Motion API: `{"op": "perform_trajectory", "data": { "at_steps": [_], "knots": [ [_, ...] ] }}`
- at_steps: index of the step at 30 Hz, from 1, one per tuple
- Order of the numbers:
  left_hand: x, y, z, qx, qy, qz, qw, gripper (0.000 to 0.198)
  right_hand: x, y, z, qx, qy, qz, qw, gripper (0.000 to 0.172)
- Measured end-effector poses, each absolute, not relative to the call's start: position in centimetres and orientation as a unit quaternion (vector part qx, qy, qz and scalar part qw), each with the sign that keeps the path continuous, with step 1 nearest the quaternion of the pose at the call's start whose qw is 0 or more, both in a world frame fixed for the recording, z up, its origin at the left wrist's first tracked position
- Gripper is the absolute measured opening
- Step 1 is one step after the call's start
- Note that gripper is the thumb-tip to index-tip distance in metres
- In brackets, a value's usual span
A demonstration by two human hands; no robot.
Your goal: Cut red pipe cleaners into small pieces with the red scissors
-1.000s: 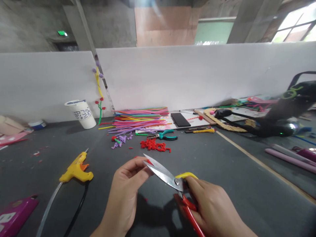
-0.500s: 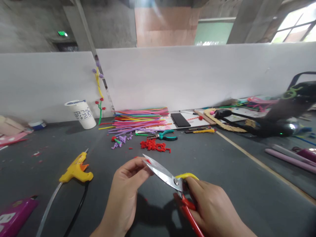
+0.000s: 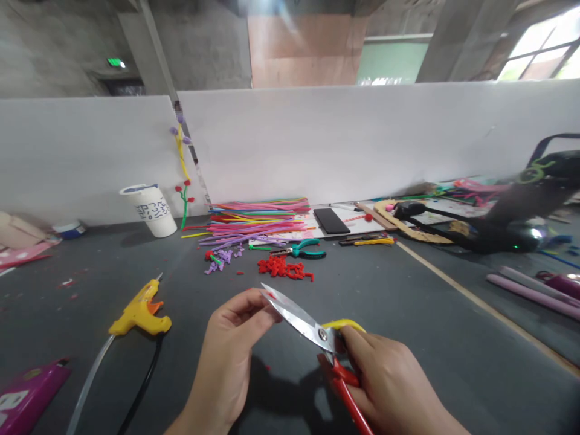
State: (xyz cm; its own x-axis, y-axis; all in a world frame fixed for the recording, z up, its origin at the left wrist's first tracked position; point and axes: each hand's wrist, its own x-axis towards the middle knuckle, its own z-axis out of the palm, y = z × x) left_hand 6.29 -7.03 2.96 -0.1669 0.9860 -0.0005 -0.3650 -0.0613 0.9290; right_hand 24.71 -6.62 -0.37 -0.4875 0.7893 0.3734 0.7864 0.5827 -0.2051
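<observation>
My right hand (image 3: pixel 389 386) grips the red and yellow handles of a pair of scissors (image 3: pixel 299 319), whose steel blades point up and left and are nearly closed. My left hand (image 3: pixel 231 350) pinches a tiny red piece (image 3: pixel 270 295) between thumb and fingertips, right at the blade tips. Both hands hover low over the dark grey table (image 3: pixel 430 326). A few red crumbs lie on the table beneath them.
A yellow glue gun (image 3: pixel 140 311) with its cable lies to the left, a magenta packet (image 3: pixel 27 396) at the lower left. Farther back are red cuttings (image 3: pixel 284 267), purple bits (image 3: pixel 222 257), teal pliers (image 3: pixel 304 248), coloured pipe cleaners (image 3: pixel 256 217), a paper cup (image 3: pixel 151 208) and a phone (image 3: pixel 331 219).
The scissor blades have closed a little on the red piece and shifted slightly left. Both hands have stayed in nearly the same place.
</observation>
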Motion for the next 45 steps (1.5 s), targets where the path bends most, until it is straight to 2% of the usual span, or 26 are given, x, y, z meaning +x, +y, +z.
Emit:
{"op": "perform_trajectory", "data": {
  "at_steps": [18,21,24,27,31,38,42,45],
  "knots": [
    [6.0,-6.8,3.0,0.369,0.447,0.623,0.525,0.005,25.2,-6.3,-0.1,-0.483,-0.852,0.036,0.199,0.017],
    [6.2,-6.8,3.0,0.359,0.456,0.623,0.524,0.003,25.0,-6.0,0.5,-0.520,-0.816,0.135,0.213,0.017],
    [6.6,-7.0,3.2,0.377,0.474,0.590,0.534,0.001,24.3,-5.6,1.7,-0.525,-0.749,0.308,0.261,0.019],
    [7.0,-7.2,3.3,0.419,0.482,0.533,0.555,0.003,23.4,-5.0,2.7,-0.507,-0.667,0.453,0.304,0.012],
    [7.6,-7.2,2.9,0.450,0.510,0.479,0.555,0.007,22.3,-4.5,3.3,-0.476,-0.594,0.557,0.334,0.010],
    [8.1,-6.9,1.9,0.495,0.558,0.452,0.490,0.002,21.5,-4.5,2.8,-0.475,-0.605,0.551,0.324,0.005],
    [7.9,-6.9,2.4,0.528,0.560,0.424,0.478,0.007,21.8,-4.1,2.7,-0.500,-0.588,0.520,0.364,0.014],
    [7.9,-7.0,2.8,0.516,0.572,0.429,0.472,0.009,22.1,-4.0,2.7,-0.504,-0.595,0.520,0.351,0.019]
  ]
}}
